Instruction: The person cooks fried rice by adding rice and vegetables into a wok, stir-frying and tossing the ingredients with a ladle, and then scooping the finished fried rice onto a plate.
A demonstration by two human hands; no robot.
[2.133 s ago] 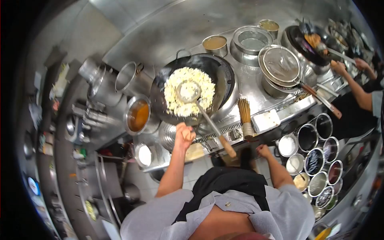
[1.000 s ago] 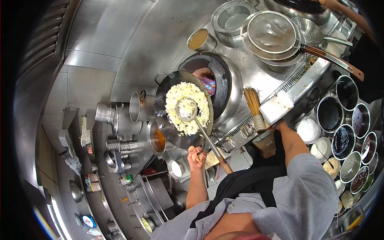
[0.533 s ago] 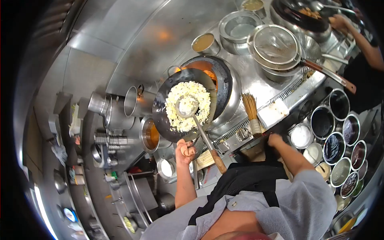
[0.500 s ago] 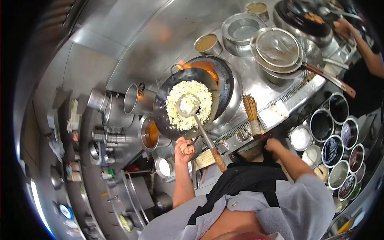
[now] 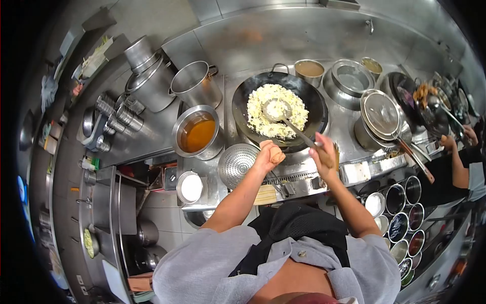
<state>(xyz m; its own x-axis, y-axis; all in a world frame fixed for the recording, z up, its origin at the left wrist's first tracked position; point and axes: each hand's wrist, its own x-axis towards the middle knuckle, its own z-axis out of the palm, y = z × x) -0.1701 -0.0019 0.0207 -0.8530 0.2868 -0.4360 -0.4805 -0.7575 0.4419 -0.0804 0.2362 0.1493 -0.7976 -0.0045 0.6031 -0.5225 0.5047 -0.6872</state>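
A black wok (image 5: 243, 96) sits on the burner with pale yellow and white rice-like food (image 5: 263, 95) in it. The bowl of a ladle (image 5: 298, 133) rests in the food, its handle slanting down to the right. My left hand (image 5: 270, 155) is closed round a folded tan cloth at the wok's near edge; the wok's near handle is hidden. Over the ladle's handle end is my right hand (image 5: 324, 156), with its fingers apart; the palm does not visibly wrap the handle.
A pot of orange liquid (image 5: 216, 144) and a perforated strainer (image 5: 238, 163) stand at the left. Strainers (image 5: 380, 114) lie over a pot at the right, above several sauce containers (image 5: 398, 225). Further right, a co-worker's hands (image 5: 470, 135) are at another wok (image 5: 400, 96).
The wok has gone from tilted off the burner to level on it. My right hand has come up from beside the counter's front to the ladle handle. The view has turned.
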